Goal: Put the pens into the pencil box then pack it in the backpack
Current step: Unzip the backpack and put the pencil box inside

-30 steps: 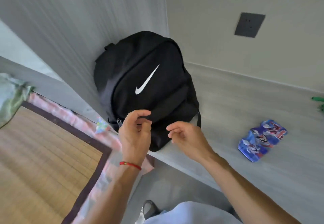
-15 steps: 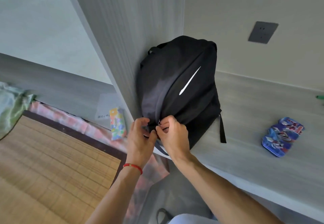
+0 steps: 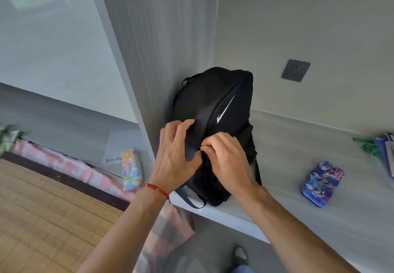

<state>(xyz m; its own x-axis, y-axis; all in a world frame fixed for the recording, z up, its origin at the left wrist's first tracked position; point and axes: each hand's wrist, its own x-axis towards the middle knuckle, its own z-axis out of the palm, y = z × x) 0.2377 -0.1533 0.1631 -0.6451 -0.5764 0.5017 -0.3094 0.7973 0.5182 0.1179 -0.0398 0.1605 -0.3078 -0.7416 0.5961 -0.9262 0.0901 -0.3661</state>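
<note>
A black backpack [image 3: 215, 102] with a white swoosh stands upright on the grey desk [image 3: 298, 166], in the corner against the side panel. My left hand [image 3: 174, 157] grips the backpack's fabric on its near left side. My right hand [image 3: 226, 159] pinches the small metal zipper pull [image 3: 202, 148] on the backpack's side. A blue pencil box [image 3: 322, 183] with cartoon print lies flat on the desk to the right, apart from both hands. Green pens [image 3: 366, 144] lie at the far right edge.
A grey wall socket [image 3: 295, 70] sits above the desk. A flowered tissue pack [image 3: 131, 169] lies on the bed's edge at left, beside a bamboo mat [image 3: 42, 219]. Papers or books [image 3: 387, 151] lie at the desk's far right.
Both hands rose along the backpack's side from its lower corner. My left hand now clutches the fabric and my right pinches the zipper pull higher up.
</note>
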